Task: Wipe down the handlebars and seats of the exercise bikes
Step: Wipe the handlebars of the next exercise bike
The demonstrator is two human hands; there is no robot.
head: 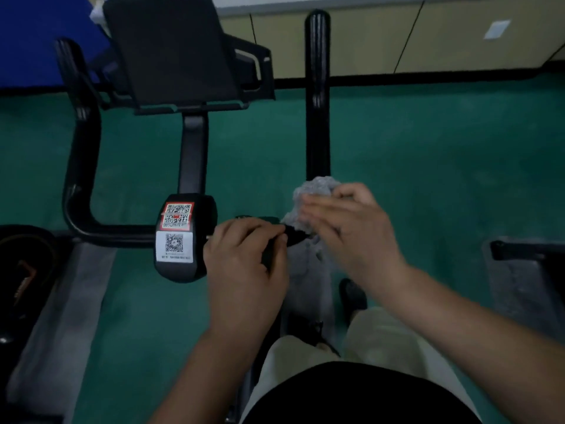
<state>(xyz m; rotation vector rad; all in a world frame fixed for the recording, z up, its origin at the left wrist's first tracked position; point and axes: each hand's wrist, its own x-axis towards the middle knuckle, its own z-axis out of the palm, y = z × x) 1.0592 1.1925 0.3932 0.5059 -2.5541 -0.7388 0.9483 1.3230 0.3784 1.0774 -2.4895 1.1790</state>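
Observation:
A black exercise bike fills the left and middle of the view. Its U-shaped handlebar (80, 166) runs from the far left round to a centre block with QR-code stickers (177, 237), and a right arm (318, 96) rises straight ahead. My left hand (247, 264) grips the black bar just right of the sticker block. My right hand (345, 221) holds a crumpled grey cloth (312, 191) against the bend at the foot of the right arm. The bike's black console (171, 50) stands at the top.
Green floor lies all around. A grey base rail (55, 301) of the neighbouring machine runs along the left, another dark machine part (526, 264) sits at the right edge. A beige wall with a black skirting (428, 79) closes the far side.

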